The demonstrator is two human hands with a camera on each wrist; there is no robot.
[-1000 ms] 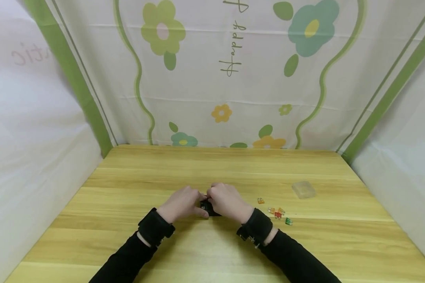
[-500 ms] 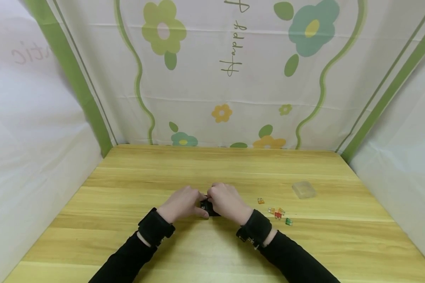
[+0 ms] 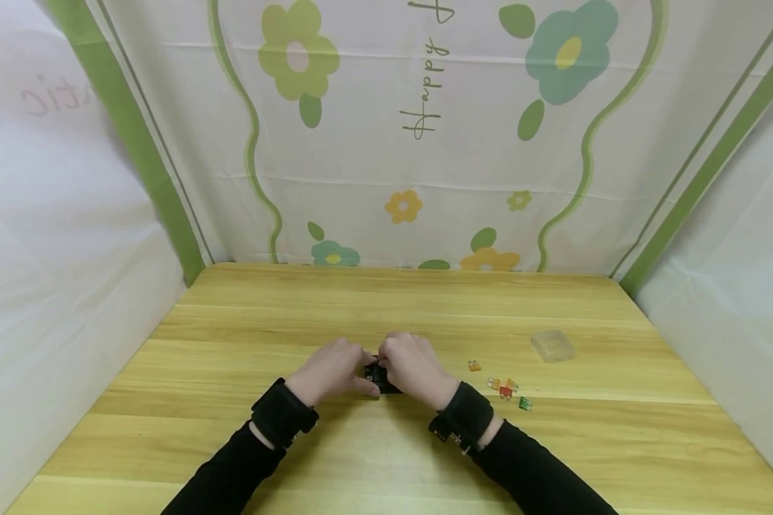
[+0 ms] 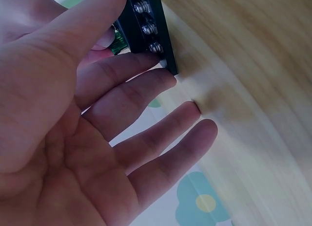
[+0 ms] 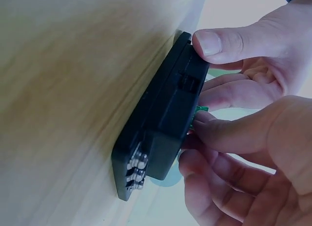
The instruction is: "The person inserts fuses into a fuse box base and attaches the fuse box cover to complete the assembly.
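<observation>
A black fuse box (image 3: pixel 378 378) with a row of screw terminals (image 4: pixel 148 28) lies on the table between both hands. My left hand (image 3: pixel 331 368) grips it from the left, thumb on the near edge and fingertips at the far edge; the ring and little fingers stretch out free in the left wrist view. Over the top of the box, my right hand (image 3: pixel 419 368) pinches a green blade fuse (image 5: pixel 201 109) between thumb and fingers. Only a sliver of this fuse shows, its lower part hidden by the fingertips and the box.
To the right lie several loose blade fuses: a lone orange one (image 3: pixel 474 365), a red one (image 3: pixel 505 392) among other orange ones, and a green one (image 3: pixel 525 403). Behind them sits a clear plastic case (image 3: pixel 552 345). Flowered curtain (image 3: pixel 402 164) closes off the table's back.
</observation>
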